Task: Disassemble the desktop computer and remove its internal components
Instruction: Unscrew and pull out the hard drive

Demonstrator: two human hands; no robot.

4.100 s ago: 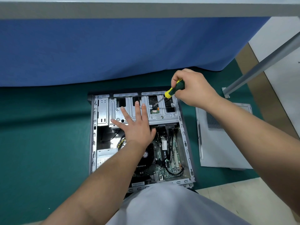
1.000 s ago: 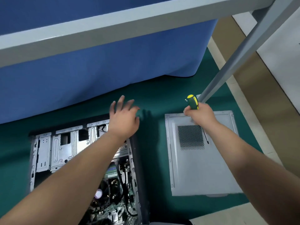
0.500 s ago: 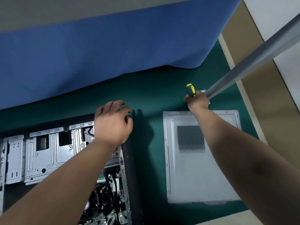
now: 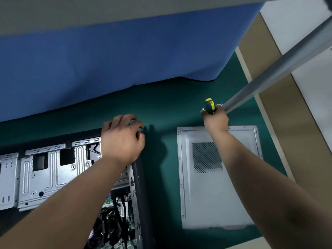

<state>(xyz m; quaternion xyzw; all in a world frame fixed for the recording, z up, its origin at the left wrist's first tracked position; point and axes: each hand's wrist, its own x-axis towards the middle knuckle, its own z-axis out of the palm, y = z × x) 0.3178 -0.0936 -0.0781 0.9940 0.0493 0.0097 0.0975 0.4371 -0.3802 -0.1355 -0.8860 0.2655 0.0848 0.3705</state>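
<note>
The open case (image 4: 75, 177) lies on its side on the green mat (image 4: 161, 108), long axis running from the person out toward the blue cloth (image 4: 107, 60), open face up. Its far right corner sits under the left hand (image 4: 122, 139), whose fingers are loosely curled over that corner; whether they actually clamp the edge I cannot tell. Left of those fingers is the silver drive cage (image 4: 48, 175), and below the wrist the board (image 4: 115, 225) with black cables shows. A round purple sticker there is too blurred to read.

The right hand (image 4: 215, 119) is wrapped around the screwdriver (image 4: 209, 105), fingers closed on the green and yellow handle, whose butt points away from the person; the shaft is hidden below the fist. Just under that hand's wrist lies the grey side panel (image 4: 215, 194), flat on the mat, long axis parallel to the case, its mesh vent toward the far end. A grey leg (image 4: 269, 78) slants up from beside the right fingers
</note>
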